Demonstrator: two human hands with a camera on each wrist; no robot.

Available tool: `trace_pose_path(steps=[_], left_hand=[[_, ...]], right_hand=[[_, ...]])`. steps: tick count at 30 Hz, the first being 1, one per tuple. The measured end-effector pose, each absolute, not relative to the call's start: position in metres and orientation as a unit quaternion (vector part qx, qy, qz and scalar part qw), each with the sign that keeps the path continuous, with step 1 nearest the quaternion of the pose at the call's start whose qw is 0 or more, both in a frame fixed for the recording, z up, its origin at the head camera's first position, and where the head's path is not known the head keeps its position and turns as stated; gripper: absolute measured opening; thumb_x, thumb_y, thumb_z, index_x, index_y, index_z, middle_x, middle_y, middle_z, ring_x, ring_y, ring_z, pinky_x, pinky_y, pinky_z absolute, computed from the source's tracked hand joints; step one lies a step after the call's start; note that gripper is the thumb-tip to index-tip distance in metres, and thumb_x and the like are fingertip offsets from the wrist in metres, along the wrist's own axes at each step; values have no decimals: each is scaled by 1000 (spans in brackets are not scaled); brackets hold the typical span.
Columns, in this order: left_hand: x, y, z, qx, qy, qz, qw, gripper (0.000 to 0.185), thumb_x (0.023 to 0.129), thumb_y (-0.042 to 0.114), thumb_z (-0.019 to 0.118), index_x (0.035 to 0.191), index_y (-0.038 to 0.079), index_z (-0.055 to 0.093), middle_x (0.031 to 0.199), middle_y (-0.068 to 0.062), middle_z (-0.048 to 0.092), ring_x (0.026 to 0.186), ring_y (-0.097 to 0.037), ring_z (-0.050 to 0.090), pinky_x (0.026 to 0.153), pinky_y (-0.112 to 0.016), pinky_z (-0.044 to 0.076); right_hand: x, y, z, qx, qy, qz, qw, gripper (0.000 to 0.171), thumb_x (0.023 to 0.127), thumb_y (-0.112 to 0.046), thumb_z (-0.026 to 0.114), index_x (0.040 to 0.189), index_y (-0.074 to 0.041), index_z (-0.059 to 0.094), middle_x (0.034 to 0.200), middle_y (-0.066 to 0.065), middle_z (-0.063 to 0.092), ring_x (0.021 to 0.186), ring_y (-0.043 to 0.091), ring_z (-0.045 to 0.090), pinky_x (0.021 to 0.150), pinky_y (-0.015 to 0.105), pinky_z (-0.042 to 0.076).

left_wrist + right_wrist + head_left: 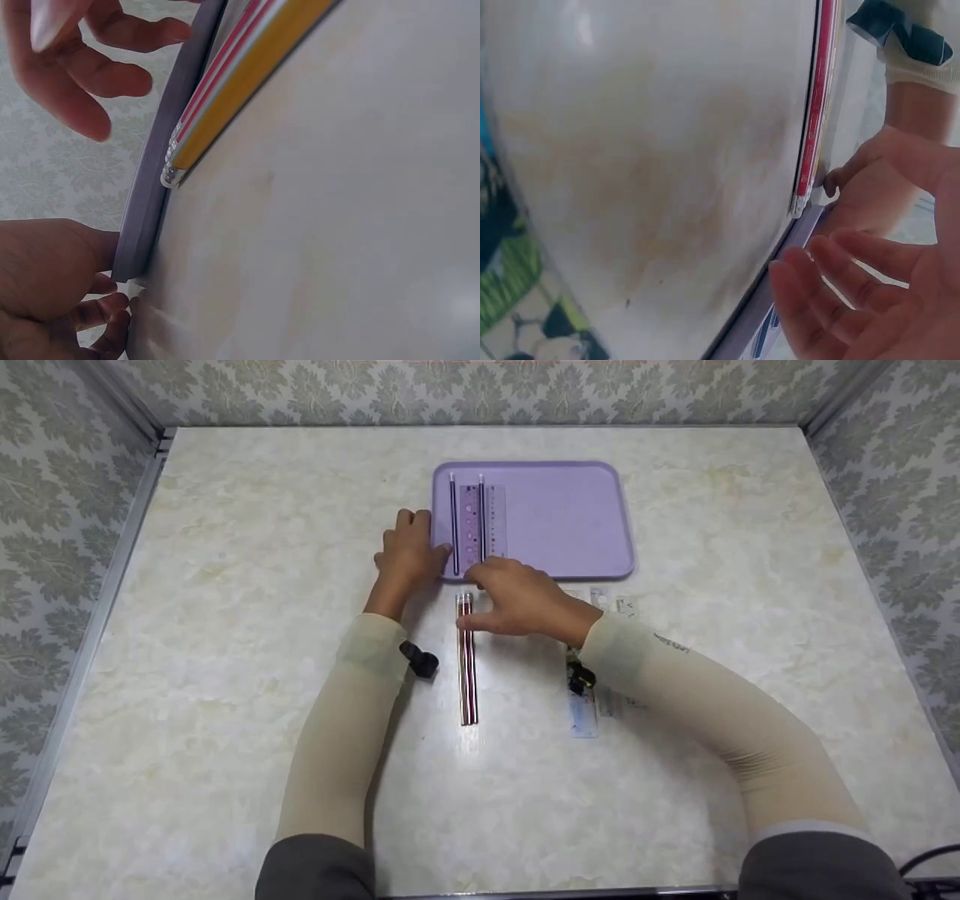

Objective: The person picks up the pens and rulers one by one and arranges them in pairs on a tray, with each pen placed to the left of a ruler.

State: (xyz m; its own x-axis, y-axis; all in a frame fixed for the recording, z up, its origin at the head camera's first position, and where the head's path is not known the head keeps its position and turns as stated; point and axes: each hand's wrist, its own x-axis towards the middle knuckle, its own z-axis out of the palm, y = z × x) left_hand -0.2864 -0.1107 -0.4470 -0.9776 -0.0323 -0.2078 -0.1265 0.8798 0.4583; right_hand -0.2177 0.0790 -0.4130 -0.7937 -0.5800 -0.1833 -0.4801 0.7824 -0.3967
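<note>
My left hand (409, 551) grips the left rim of a purple tray (562, 521), thumb over the edge and fingers outside it. In the tray lie two dark pencils (454, 525), a pink patterned ruler (469, 521) and a clear ruler (497, 517). Just in front of the tray, several striped pencils (466, 667) lie side by side, their metal-banded ends toward it. Above those ends hovers my right hand (521, 596), fingers loosely bent at the tray's near rim, thumb apart over the pencils. In the right wrist view that hand holds nothing.
Several printed clear rulers (583, 716) lie on the table (225, 660), partly hidden under my right forearm. Small black cameras (421, 661) hang from both wrists. Patterned walls (480, 394) border the table's back and sides.
</note>
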Motion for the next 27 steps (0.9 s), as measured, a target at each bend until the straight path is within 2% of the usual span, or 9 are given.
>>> trace_pose_path(steps=[5,9,14,20,27], left_hand=[[-286,-109,-446,-46,965,238,98,63,102,39,57,157,16,35,155,-10,35,138,-41,42,105,-66,41],[-285,-107,-445,-54,965,236,102,61,103,39,57,156,17,35,155,-9,35,138,-41,41,106,-66,40],[-284,-105,-441,-60,969,216,100,62,103,42,56,156,18,36,156,-11,35,137,-45,36,105,-66,40],[-282,-106,-439,-67,976,181,101,64,101,49,56,156,24,36,154,-11,36,140,-46,28,105,-69,33],[-283,-106,-439,-72,975,184,103,64,101,49,57,157,24,36,155,-12,33,142,-46,23,105,-74,26]], right_hand=[[-213,79,-415,-297,929,-134,176,99,80,-67,75,157,-15,39,154,10,47,133,30,53,104,51,51],[-212,79,-417,-306,927,-115,183,112,76,-70,76,163,-20,27,162,10,37,142,32,46,109,53,47],[-210,76,-418,-309,929,-97,179,112,74,-72,77,160,-13,33,159,11,41,137,32,49,107,51,49],[-209,73,-420,-304,932,-92,174,116,72,-73,78,160,-14,32,157,8,43,133,31,50,103,48,51],[-209,71,-423,-296,937,-79,170,111,66,-71,83,152,-10,46,146,9,49,124,30,52,98,47,53]])
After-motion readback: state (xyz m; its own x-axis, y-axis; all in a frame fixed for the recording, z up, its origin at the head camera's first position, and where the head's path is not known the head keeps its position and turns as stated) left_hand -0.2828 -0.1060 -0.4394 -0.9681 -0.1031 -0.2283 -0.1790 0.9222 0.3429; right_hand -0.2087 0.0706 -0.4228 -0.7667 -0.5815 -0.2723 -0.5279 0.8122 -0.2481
